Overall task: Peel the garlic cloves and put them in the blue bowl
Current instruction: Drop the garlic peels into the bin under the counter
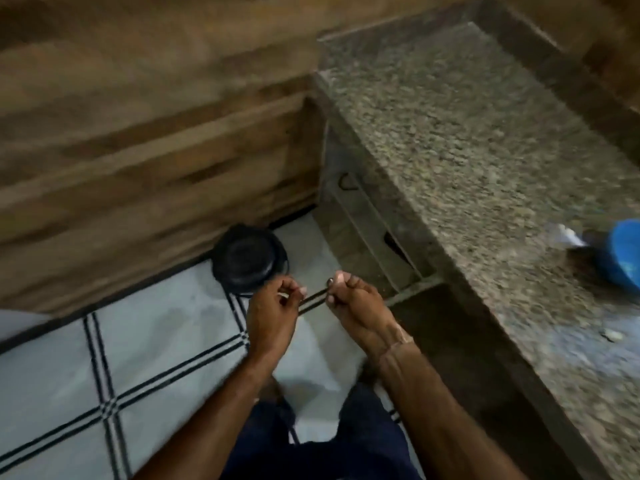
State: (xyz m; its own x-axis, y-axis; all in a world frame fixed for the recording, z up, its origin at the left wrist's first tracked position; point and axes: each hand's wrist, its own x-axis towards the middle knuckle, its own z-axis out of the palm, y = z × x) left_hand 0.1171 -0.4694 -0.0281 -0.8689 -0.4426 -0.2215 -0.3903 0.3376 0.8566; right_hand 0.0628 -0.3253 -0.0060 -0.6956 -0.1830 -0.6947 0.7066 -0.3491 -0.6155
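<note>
A speckled granite countertop (pixel 450 140) runs along the right, above a white tiled floor (pixel 156 341) with black lines. The blue bowl (pixel 620 254) sits on the countertop at the far right edge, with a white scrap (pixel 568 235) just beside it. Over the floor, the left hand (pixel 273 306) and right hand (pixel 356 303) are close together with their fingers curled. Blur hides whether either holds anything. No garlic can be made out.

Blue bowl (pixel 620 252) cut off by right edge; whether curled left hand (pixel 273 306) or right hand (pixel 356 303) holds anything, too blurred to tell.
</note>
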